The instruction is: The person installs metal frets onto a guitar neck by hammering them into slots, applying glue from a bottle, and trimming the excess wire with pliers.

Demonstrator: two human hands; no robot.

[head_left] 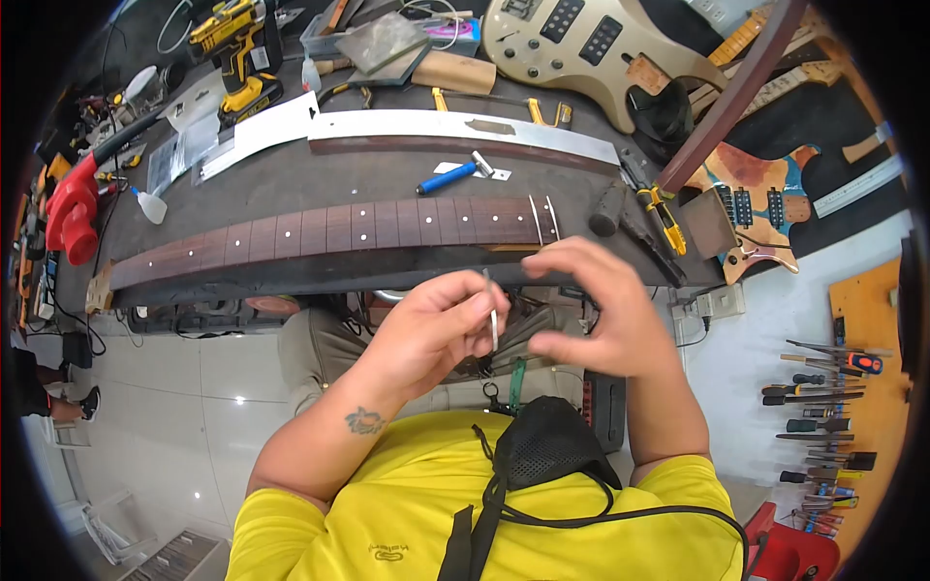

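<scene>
Metal fret wire [493, 324] upright in left hand [436, 334] grip, right hand [605, 315] beside

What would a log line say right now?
left hand: pinching thin metal strip | right hand: open, curled beside it | fretboard: lying on workbench beyond hands

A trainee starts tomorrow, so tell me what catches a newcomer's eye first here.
The left hand pinches a short metal strip in mid-frame, with the right hand curled beside it. Just beyond them a long dark fretboard lies across the workbench; a pale bass guitar body rests at the top right.
</scene>
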